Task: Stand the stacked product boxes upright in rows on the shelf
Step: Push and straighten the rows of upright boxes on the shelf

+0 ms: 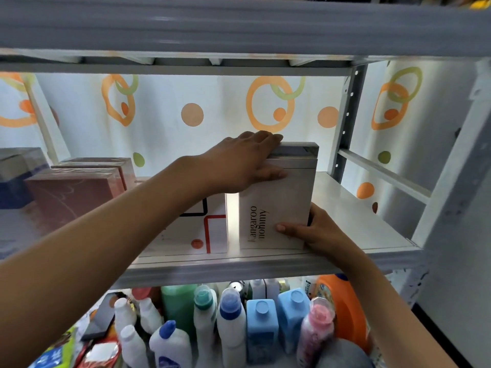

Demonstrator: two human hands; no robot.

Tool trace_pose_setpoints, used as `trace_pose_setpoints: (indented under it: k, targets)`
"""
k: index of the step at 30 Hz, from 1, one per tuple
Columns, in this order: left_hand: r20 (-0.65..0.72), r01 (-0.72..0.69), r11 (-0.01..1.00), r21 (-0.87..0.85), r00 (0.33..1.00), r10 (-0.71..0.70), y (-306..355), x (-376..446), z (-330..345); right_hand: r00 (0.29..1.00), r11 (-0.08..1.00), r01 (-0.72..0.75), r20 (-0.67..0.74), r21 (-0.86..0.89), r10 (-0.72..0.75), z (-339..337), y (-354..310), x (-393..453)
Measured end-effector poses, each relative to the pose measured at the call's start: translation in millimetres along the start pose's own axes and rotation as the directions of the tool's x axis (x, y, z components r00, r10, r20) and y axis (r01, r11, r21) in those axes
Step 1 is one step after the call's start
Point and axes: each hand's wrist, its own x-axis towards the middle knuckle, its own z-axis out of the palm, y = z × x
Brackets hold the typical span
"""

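Observation:
A white box printed "kangaroo mommy" (281, 205) stands upright near the front edge of the grey shelf (353, 221). My left hand (247, 160) lies over its top left corner, fingers over the top edge and thumb on the front face. My right hand (310, 229) grips its lower right corner, thumb across the front. More white boxes stand right behind it, their tops showing. To the left stands another white box with red and black lines (210, 229), partly hidden by my left forearm.
Pink boxes (77, 187) and a blue box (16, 176) sit at the shelf's left. The upper shelf beam (239, 30) hangs low overhead. A metal upright (342, 123) stands at the back right. Bottles (231, 320) and an orange jug (348, 314) crowd the level below.

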Motion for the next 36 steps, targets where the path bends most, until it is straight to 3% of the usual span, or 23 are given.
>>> trace_pose_setpoints:
  k: [14,36]
  targets:
    - [-0.156,-0.017,0.995,0.103,0.987,0.033,10.3,-8.7,6.6,1.0,0.999,0.009,-0.027,-0.042,-0.011,-1.7,8.2,1.2]
    - [-0.189,0.004,0.99,0.141,0.982,0.023,14.3,-5.4,5.0,1.0,0.999,0.011,-0.013,-0.045,-0.012,-0.9,1.4,0.9]
